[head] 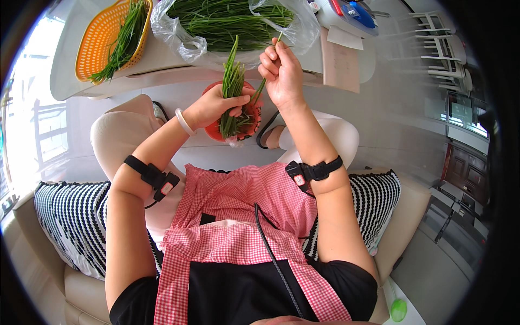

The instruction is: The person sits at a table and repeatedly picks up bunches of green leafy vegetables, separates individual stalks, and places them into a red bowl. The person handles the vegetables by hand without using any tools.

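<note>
My left hand (217, 103) is closed around a bunch of green chives (233, 83), held above a red plastic bin (211, 129) on the floor. Trimmed green bits lie inside the bin. My right hand (282, 69) is raised to the right of the bunch and pinches a thin chive stalk (260, 90), whose other end shows past the fingertips. Just beyond both hands, a clear plastic bag (191, 50) full of chives (231, 22) lies on the table. At the far left, a yellow plastic basket (91, 44) contains more chives (128, 40).
The white table (65, 77) has its near edge beyond my knees. On its right are a brown paper sheet (341, 65), a white tissue (345, 37) and a box (329, 18) of small items. A beige sofa (83, 292) with a striped cover (77, 223) is beneath me.
</note>
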`<state>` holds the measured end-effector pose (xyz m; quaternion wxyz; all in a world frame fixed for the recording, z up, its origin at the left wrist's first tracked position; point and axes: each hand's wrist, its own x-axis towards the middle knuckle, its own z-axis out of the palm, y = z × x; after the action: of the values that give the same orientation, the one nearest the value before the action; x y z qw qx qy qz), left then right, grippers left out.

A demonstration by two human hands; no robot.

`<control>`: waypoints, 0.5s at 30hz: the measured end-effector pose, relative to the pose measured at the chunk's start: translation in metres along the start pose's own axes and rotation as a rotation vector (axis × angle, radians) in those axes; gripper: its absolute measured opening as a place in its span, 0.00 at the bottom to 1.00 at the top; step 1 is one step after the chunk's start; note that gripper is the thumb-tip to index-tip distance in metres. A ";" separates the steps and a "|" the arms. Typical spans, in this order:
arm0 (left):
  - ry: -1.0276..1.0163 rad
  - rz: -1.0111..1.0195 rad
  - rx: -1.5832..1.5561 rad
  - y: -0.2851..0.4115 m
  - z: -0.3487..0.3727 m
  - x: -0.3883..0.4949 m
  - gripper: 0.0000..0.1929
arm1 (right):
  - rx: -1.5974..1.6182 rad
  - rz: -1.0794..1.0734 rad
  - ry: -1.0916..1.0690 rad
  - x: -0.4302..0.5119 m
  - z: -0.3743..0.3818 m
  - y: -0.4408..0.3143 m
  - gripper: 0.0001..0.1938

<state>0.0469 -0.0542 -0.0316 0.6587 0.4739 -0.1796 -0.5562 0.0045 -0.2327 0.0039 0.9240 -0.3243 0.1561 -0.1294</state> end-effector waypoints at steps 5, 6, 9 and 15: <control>-0.063 -0.085 0.002 0.000 -0.003 -0.006 0.15 | -0.039 -0.147 0.071 0.005 -0.012 -0.017 0.05; -0.063 -0.084 -0.013 -0.001 -0.003 -0.007 0.16 | -0.043 -0.154 0.080 0.005 -0.014 -0.019 0.05; -0.050 -0.082 -0.013 -0.004 -0.006 -0.008 0.17 | -0.046 -0.145 0.077 0.003 -0.016 -0.018 0.05; 0.019 -0.091 0.081 -0.007 -0.005 -0.005 0.17 | -0.032 -0.106 0.066 -0.004 -0.005 -0.009 0.06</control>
<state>0.0453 -0.0472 -0.0385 0.6146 0.5132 -0.1741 -0.5732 -0.0018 -0.2407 0.0070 0.9049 -0.3423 0.1711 -0.1862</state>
